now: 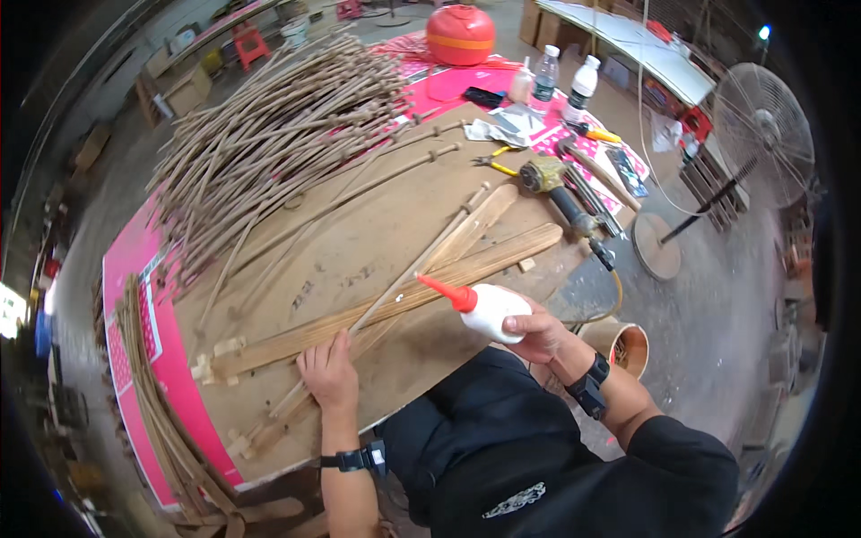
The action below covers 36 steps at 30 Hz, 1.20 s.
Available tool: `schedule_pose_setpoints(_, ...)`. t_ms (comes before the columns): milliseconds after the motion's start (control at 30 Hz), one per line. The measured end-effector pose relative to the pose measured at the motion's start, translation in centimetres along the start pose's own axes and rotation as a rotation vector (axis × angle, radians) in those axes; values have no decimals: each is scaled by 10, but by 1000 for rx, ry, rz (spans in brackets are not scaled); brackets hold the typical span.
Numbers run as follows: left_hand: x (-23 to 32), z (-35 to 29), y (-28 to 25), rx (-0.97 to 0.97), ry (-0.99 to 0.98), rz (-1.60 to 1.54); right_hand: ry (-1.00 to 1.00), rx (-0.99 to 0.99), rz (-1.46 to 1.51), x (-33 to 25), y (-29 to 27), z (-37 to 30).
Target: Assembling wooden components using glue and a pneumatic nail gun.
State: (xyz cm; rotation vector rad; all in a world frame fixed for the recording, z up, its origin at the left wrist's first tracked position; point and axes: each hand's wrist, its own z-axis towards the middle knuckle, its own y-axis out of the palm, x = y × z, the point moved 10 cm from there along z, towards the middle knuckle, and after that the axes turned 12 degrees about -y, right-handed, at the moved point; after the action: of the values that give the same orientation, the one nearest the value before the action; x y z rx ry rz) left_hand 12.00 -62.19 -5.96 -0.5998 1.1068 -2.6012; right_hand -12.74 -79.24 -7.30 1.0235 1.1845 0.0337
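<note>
My right hand is wrapped round a white squeeze bottle with a red pointed nozzle, held tilted above the table's near edge. The nozzle points up and left, over two crossed flat wooden slats. A thin wooden rod with a knob near its far end lies across the slats. My left hand is closed over the rod's nearer part, close to where the slats cross. Small wooden blocks sit at the left end of the upper slat.
A large pile of thin rods covers the far left of the table. To the right lie a nail gun with a hose, yellow-handled pliers and a hammer. Behind stand plastic bottles and a red container. A fan stands right.
</note>
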Motion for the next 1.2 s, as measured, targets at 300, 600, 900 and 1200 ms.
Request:
schedule_pose_setpoints(300,2,-3,1,-65,3,5,-148,154,-154,-21,-26,-12)
schedule_pose_setpoints(600,0,-8,-1,-84,18,-25,-29,185,-59,21,-20,-19)
schedule_pose_setpoints(900,-1,-7,-2,-104,0,-22,-144,-2,-297,10,13,-9)
schedule_pose_setpoints(1200,-1,-5,0,-109,-19,-73,-508,-133,-1022,2,42,8)
